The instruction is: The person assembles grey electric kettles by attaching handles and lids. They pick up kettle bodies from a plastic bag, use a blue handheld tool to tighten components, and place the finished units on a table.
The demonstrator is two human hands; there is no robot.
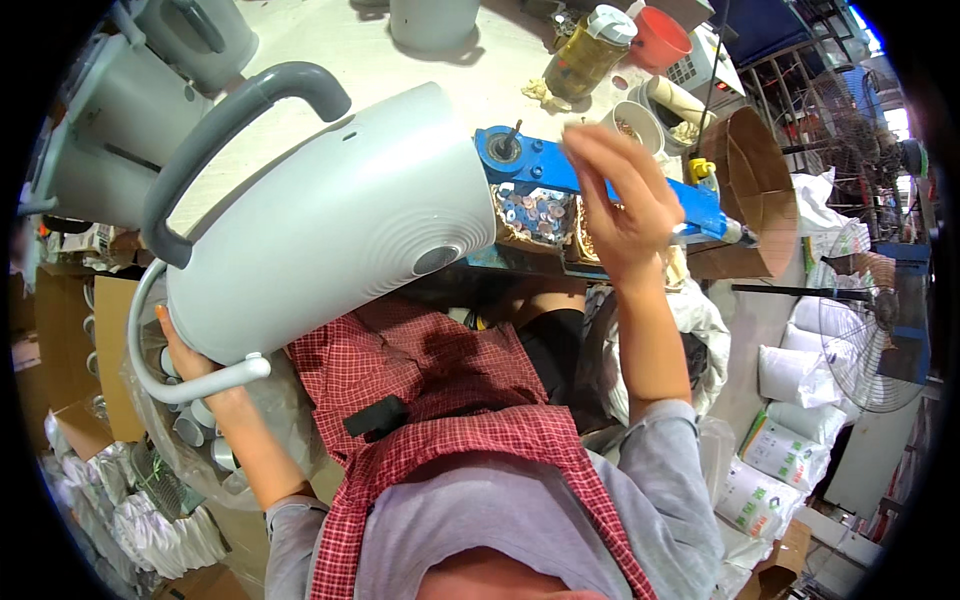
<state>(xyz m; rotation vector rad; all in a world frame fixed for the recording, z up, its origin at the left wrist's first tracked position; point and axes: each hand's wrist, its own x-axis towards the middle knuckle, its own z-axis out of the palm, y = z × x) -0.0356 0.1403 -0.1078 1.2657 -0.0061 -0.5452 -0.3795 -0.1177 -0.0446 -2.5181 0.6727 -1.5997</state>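
A large light grey plastic vessel (330, 220) lies tilted on its side, with a dark grey curved handle (230, 130) and a thin light grey loop (150, 340) at its lower end. My left hand (190, 350) grips that lower end from beneath, partly hidden by the vessel. The vessel's other end reaches over the tip of a blue metal arm (530, 155) that has a bolt standing in it. Above this arm my right hand (625, 195) is raised, fingertips drawn together; whatever they pinch is too small to see. Below it sits a tray of small discs (535, 212).
More grey vessels (130, 130) stand at the left of the pale table (330, 35). Beyond the blue arm are a lidded bottle (588, 55), a red bowl (660, 38) and a cup (636, 125). A cardboard box (750, 200) and a fan (870, 340) are on the right.
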